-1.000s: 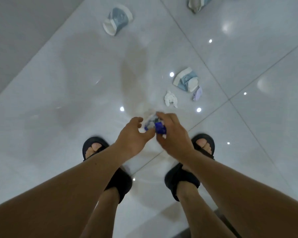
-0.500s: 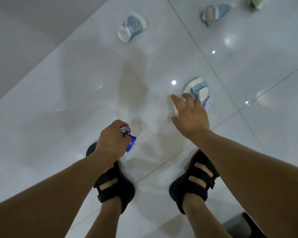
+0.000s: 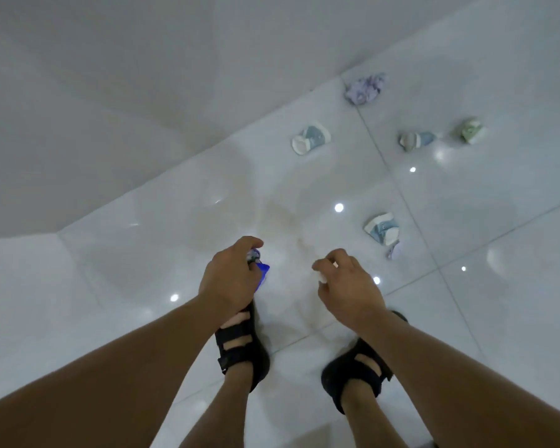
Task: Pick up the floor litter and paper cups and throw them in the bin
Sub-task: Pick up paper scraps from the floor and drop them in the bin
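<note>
My left hand grips a crumpled blue and white wrapper above the floor. My right hand is curled round a small white paper scrap, only a bit of which shows. A crushed blue and white paper cup lies on the tiles ahead to the right, with a small lilac scrap beside it. Further off lie another blue cup, a flattened blue cup, a green cup and a crumpled lilac paper. No bin is in view.
Glossy white floor tiles reflect ceiling lights. A grey wall rises on the left and far side. My feet in black sandals stand below my hands.
The wrapper passed from both hands into my left hand. My right hand reached forward to the white scrap on the floor, closed on it and lifted back. The view tilted up, showing more litter.
</note>
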`<state>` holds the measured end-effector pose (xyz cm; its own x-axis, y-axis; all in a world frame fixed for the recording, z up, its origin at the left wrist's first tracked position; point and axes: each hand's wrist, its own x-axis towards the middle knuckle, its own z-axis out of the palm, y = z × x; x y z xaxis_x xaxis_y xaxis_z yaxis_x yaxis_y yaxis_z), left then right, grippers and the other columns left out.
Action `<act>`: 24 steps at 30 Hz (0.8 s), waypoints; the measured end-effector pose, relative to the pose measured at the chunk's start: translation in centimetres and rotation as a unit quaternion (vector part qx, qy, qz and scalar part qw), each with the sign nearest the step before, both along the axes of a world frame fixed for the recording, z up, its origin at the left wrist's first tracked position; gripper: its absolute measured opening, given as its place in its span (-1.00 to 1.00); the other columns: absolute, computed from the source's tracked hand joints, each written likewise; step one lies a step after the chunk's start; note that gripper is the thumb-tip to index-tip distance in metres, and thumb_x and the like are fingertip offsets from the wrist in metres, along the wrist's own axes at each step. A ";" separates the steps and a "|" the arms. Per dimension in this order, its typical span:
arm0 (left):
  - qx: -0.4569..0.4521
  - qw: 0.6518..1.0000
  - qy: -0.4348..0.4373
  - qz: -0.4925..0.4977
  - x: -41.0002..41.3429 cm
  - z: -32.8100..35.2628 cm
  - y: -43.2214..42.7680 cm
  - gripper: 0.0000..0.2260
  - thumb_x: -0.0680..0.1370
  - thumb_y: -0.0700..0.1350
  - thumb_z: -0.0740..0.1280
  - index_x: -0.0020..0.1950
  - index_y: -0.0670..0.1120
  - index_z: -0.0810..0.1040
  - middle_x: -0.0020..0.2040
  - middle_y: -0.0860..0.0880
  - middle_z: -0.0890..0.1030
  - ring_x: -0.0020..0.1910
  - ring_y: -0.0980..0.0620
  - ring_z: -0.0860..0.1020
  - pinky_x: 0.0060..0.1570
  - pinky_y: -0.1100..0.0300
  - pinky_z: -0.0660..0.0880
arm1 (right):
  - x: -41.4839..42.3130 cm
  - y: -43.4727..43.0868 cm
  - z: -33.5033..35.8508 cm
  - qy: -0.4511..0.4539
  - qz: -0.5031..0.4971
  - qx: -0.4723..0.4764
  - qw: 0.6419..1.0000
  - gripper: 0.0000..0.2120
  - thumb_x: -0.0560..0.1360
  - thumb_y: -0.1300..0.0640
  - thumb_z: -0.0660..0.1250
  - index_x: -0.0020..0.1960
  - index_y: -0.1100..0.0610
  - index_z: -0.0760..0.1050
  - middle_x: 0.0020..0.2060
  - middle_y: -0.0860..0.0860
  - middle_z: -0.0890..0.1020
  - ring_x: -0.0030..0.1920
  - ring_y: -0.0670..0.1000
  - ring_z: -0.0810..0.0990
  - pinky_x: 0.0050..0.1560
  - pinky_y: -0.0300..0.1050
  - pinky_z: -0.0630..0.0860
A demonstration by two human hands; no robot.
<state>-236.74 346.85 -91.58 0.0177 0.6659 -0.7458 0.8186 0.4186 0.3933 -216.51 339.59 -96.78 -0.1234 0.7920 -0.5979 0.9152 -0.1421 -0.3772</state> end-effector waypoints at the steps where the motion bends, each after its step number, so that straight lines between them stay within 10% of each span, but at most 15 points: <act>1: 0.007 1.000 -0.005 0.001 -0.2 2.5 0.8 -0.64 0.52 -0.24 0.21 0.26 0.07 0.48 0.00 0.09 0.54 -0.10 0.04 0.49 -0.09 0.20 0.44 | -0.3 0.9 2.5 -0.001 0.011 0.005 1.000 -0.65 0.54 0.15 0.24 0.32 0.02 0.45 0.22 0.02 0.40 0.11 0.05 0.44 -0.17 -0.17 0.43; 11: 0.086 0.996 0.022 0.002 -5.9 30.1 2.8 -0.59 0.58 -0.24 0.19 0.41 0.02 0.37 0.23 0.03 0.54 0.08 0.11 0.50 0.01 0.41 0.28 | -6.5 9.5 29.7 0.027 0.096 0.141 0.985 -0.66 0.51 0.17 0.32 0.28 0.04 0.53 0.20 0.04 0.48 0.08 0.08 0.52 -0.21 -0.18 0.41; 24: 0.145 0.944 0.075 0.286 -13.1 52.3 -14.0 -0.58 0.56 -0.28 0.20 0.41 -0.06 0.38 0.25 -0.03 0.54 0.18 -0.01 0.51 0.12 0.26 0.38 | -15.6 5.5 55.3 0.050 0.368 0.175 0.912 -0.64 0.58 0.11 0.21 0.37 -0.01 0.42 0.32 -0.01 0.38 0.19 0.06 0.46 0.09 -0.10 0.44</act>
<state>-249.88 332.83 -39.29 -0.4986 0.7107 -0.4963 0.5462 0.7022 0.4568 -232.10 345.07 -41.50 -0.7388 0.6130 -0.2801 0.6724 0.6421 -0.3682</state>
